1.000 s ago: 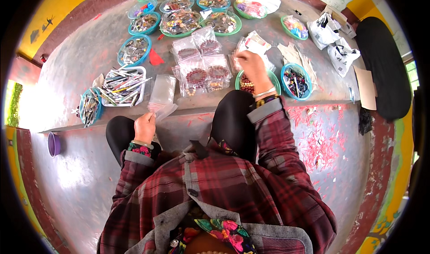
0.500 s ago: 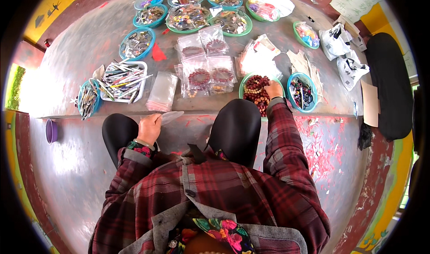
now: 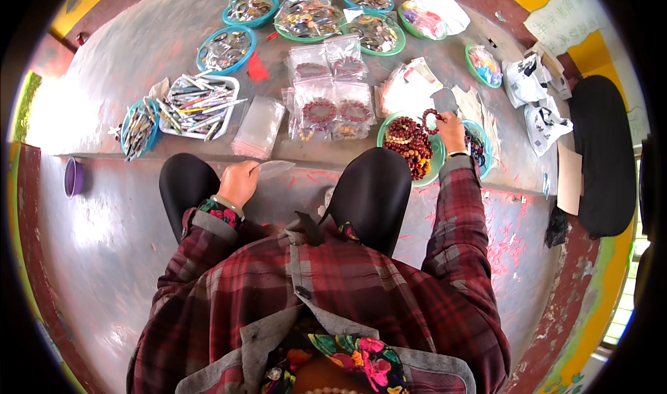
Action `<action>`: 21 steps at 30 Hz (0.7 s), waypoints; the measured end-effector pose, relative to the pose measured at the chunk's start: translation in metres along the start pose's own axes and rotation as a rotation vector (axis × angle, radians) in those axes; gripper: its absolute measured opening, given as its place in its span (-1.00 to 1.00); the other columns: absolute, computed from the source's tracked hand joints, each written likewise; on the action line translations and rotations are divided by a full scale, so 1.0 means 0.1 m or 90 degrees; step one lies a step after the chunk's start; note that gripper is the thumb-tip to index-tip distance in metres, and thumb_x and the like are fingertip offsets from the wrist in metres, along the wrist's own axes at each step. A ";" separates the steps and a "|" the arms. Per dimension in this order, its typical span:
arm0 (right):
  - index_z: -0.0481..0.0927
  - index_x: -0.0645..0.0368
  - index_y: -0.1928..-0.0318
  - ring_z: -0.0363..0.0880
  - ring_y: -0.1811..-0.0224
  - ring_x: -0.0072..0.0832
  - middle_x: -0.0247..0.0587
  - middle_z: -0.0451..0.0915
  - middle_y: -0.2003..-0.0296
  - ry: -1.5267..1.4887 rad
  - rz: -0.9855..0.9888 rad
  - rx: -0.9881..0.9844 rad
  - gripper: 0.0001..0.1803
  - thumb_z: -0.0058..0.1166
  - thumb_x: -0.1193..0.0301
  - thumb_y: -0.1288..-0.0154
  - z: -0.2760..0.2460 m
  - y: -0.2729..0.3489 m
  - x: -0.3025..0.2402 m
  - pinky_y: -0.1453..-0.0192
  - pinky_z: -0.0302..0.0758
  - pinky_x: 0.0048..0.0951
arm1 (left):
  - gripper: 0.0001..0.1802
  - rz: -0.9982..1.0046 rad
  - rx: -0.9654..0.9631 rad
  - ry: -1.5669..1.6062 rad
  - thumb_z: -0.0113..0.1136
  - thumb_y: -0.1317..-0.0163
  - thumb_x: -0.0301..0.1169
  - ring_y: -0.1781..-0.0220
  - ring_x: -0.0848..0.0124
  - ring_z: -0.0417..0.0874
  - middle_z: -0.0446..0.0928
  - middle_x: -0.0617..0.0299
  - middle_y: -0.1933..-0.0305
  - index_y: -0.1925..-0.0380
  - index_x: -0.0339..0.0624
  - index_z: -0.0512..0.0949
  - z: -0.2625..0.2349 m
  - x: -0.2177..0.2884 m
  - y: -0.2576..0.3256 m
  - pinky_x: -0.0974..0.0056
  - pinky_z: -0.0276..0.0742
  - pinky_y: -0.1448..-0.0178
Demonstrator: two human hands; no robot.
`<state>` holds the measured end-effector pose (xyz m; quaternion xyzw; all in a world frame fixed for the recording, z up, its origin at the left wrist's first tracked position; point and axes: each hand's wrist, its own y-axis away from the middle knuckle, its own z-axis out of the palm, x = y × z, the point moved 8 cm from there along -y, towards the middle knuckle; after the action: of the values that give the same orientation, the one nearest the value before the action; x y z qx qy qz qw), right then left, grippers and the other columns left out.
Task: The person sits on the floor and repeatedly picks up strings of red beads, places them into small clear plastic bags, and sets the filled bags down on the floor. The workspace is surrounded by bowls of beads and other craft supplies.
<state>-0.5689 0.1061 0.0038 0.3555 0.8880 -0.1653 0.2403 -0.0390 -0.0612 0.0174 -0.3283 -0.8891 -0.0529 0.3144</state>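
My left hand [image 3: 240, 182] is closed on a clear plastic bag [image 3: 276, 166] above my left knee. Over the right side of a green bowl [image 3: 438, 159], my right hand [image 3: 451, 131] pinches a dark red bead bracelet [image 3: 430, 121], lifted off the pile. Many more bead bracelets [image 3: 408, 145], dark red with some pale beads, fill that bowl. Left of it lie bagged bracelets [image 3: 319, 110] in clear zip bags, in rows. A stack of flat clear bags [image 3: 258, 126] rests nearer my left hand.
A white tray of pens [image 3: 233, 88] and a blue basket of pens [image 3: 141, 133] stand at the left. A blue bowl [image 3: 486, 135] sits partly behind my right hand. Bowls of small goods [image 3: 309, 20] line the back; white carrier bags [image 3: 545, 124] stand at the right.
My right hand has come up out of the bracelet pile and slightly right, with a bracelet now in its fingers. My left hand keeps the bag, nearly still. The view has shifted a little.
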 end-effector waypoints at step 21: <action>0.54 0.27 0.20 0.47 0.26 -0.68 -0.37 0.56 0.33 -0.509 -0.264 -0.612 -0.79 0.11 0.55 -0.10 1.11 1.82 -3.59 0.14 0.41 -0.59 | -0.84 -0.042 0.009 0.111 0.10 -0.02 -0.39 0.42 0.00 0.56 0.52 -0.06 0.53 0.49 -0.26 0.57 -0.02 -0.13 0.07 0.09 0.46 0.30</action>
<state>-0.1784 -0.0169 0.0845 -0.0588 0.7555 0.0876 0.6466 -0.0262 -0.0636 0.0108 -0.2909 -0.8689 -0.0854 0.3914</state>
